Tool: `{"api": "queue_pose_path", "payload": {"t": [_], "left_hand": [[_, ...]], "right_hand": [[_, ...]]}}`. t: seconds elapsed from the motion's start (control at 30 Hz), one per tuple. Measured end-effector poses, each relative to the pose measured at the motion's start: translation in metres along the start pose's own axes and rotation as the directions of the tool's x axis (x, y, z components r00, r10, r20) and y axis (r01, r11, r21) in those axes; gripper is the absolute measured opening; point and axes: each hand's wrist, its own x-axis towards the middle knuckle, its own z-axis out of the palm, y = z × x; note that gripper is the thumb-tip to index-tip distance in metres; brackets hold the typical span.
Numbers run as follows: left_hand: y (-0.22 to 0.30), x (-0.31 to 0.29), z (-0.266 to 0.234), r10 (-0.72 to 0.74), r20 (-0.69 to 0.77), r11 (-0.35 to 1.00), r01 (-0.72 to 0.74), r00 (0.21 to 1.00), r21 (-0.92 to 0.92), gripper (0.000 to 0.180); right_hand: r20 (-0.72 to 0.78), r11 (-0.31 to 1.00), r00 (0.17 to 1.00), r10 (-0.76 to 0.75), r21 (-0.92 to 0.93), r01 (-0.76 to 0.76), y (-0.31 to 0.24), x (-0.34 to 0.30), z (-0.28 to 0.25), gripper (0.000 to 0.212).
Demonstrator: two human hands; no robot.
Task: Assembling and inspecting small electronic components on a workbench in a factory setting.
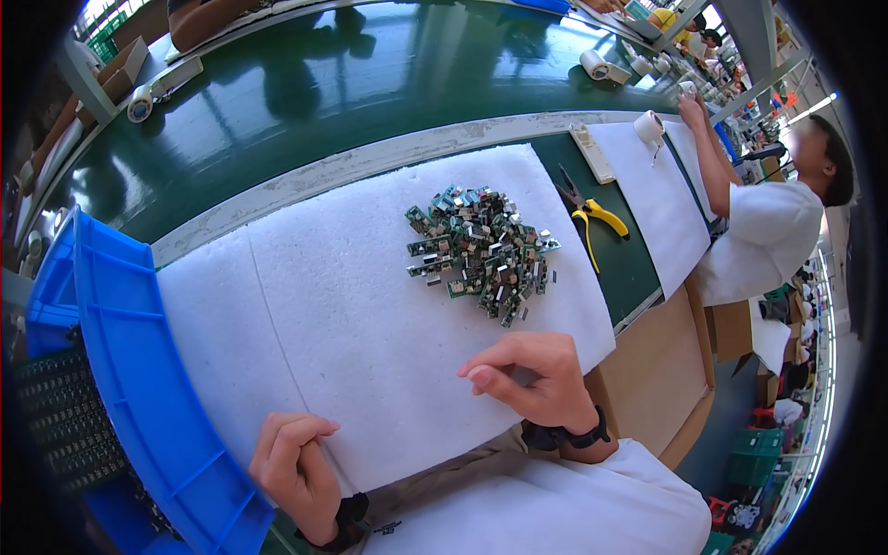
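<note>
A heap of small green circuit boards [486,250] with metal and beige parts lies on a white foam sheet [342,277]. Just below the heap, apart from it, hovers my right hand [541,375]. Its thumb and forefinger come together in a loose pinch, and nothing shows between the tips. Over the sheet's near left edge is my left hand [294,467], fingers curled inward, with no object visible in it. Each wrist wears a dark band.
Yellow-handled pliers [597,217] lie right of the sheet. A blue bin [153,370] stands at the left, near dark board panels [65,416]. Beyond runs a green conveyor belt [370,79]. A co-worker [763,231] sits at the right, near a cardboard box [652,379].
</note>
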Motion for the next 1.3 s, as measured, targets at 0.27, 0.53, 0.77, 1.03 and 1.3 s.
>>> {"api": "queue_pose_path", "payload": {"t": [0.27, 0.53, 0.77, 1.03, 1.3], "left_hand": [[-0.001, -0.001, 0.001, 0.011, 0.008, 1.000, -0.011, 1.000, 0.006, 0.023], [0.000, 0.002, 0.003, 0.022, 0.005, 1.000, -0.022, 1.000, 0.019, 0.024], [-0.001, 0.003, 0.002, 0.020, 0.010, 0.999, -0.020, 1.000, 0.047, 0.023], [-0.001, 0.003, 0.003, 0.017, 0.008, 0.999, -0.017, 1.000, 0.046, 0.023], [-0.001, 0.004, 0.005, 0.033, -0.004, 0.999, -0.033, 0.999, 0.029, 0.022]], "right_hand": [[-0.623, 0.968, 0.779, -0.065, -0.230, -0.103, 0.009, 0.015, -0.025, 0.014], [-0.493, 0.977, 0.865, 0.097, -0.120, -0.178, 0.023, 0.018, -0.031, 0.018], [-0.565, 0.992, 0.816, 0.119, 0.103, -0.073, 0.027, 0.012, -0.032, 0.018], [-0.568, 0.988, 0.813, 0.128, 0.147, -0.053, 0.028, 0.014, -0.031, 0.020], [-0.587, 0.995, 0.806, 0.077, 0.101, -0.021, 0.030, 0.008, -0.034, 0.020]]}}
